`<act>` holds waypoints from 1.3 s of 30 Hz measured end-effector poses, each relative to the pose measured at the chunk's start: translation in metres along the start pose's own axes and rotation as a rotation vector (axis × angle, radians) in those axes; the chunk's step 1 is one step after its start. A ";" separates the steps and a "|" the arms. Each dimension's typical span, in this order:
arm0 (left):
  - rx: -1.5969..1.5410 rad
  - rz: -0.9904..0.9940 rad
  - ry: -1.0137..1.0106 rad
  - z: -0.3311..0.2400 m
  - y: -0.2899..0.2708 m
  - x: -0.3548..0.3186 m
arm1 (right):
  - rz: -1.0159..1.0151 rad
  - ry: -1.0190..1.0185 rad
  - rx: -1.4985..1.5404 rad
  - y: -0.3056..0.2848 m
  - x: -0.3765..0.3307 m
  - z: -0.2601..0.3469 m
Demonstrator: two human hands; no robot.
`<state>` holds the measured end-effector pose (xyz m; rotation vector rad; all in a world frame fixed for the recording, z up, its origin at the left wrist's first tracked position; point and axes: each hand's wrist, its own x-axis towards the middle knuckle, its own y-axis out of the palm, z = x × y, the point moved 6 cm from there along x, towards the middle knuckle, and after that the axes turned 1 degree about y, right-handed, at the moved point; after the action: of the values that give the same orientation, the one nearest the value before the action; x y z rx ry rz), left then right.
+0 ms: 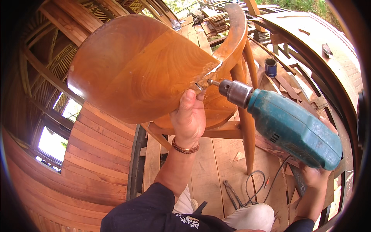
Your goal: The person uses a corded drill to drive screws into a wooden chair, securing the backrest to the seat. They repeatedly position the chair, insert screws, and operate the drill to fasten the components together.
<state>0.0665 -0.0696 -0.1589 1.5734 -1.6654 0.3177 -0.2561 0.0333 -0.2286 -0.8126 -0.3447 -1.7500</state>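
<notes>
I see a pale knee (255,216) low down, with a loop of cord (276,178) and pliers (232,193) on the floor (206,166) just past it. My right hand (315,174) is wrapped around the big blue-green drill (295,127), though the drill hides most of my fingers. My left hand (189,120), with brown beads (185,148) on the wrist, grips the edge of the round board (143,69), thumb in front and some fingers out of sight. The bit (215,82) points left and its tip meets a small round spot where the board joins the chair (247,131). I can't tell how deep it goes. The chair stands right in front of me, in the middle. Past it, on the right, sits a dark blue can (271,69). Farther back I see a wood pile (216,27), then green grass (309,5).
</notes>
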 end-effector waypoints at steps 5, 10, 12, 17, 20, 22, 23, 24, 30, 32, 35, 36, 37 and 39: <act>-0.007 0.003 0.003 0.002 -0.002 0.000 | 0.022 -0.042 -0.002 0.001 0.003 -0.004; -0.025 -0.003 -0.009 0.004 -0.004 0.001 | 0.011 0.104 0.113 0.002 0.010 -0.010; -0.028 -0.003 -0.013 0.004 -0.005 0.001 | 0.000 0.088 0.149 0.003 0.011 -0.011; -0.021 0.032 -0.023 0.004 -0.004 0.001 | 0.023 0.046 0.052 0.001 0.012 -0.015; -0.030 0.013 -0.014 0.004 -0.004 0.003 | 0.032 -0.018 -0.010 0.000 0.016 -0.010; -0.030 0.003 -0.028 0.006 -0.006 0.002 | 0.030 -0.010 -0.007 0.002 0.017 -0.016; -0.029 -0.002 -0.035 0.006 -0.007 0.001 | 0.034 -0.010 -0.008 0.003 0.018 -0.017; -0.027 0.005 -0.033 0.006 -0.007 0.001 | 0.036 -0.010 -0.008 0.004 0.020 -0.017; -0.013 0.011 -0.029 0.004 -0.007 0.001 | 0.045 0.043 0.154 0.009 0.022 -0.033; -0.019 0.012 -0.039 0.006 -0.006 0.002 | 0.024 0.094 0.299 0.012 0.022 -0.037; -0.013 -0.016 -0.088 0.009 -0.007 0.000 | -0.015 0.086 0.142 0.007 0.019 -0.040; -0.048 -0.020 -0.110 0.010 -0.008 -0.002 | -0.030 0.111 0.102 0.003 0.015 -0.046; -0.086 -0.029 -0.137 0.008 -0.011 -0.003 | -0.041 0.141 0.056 -0.002 0.010 -0.050; -0.124 -0.030 -0.200 0.003 -0.012 -0.002 | -0.095 0.291 0.155 -0.009 -0.006 -0.053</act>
<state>0.0761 -0.0724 -0.1660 1.5762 -1.7747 0.0406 -0.2825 0.0086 -0.2690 -0.4291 -0.3224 -1.8738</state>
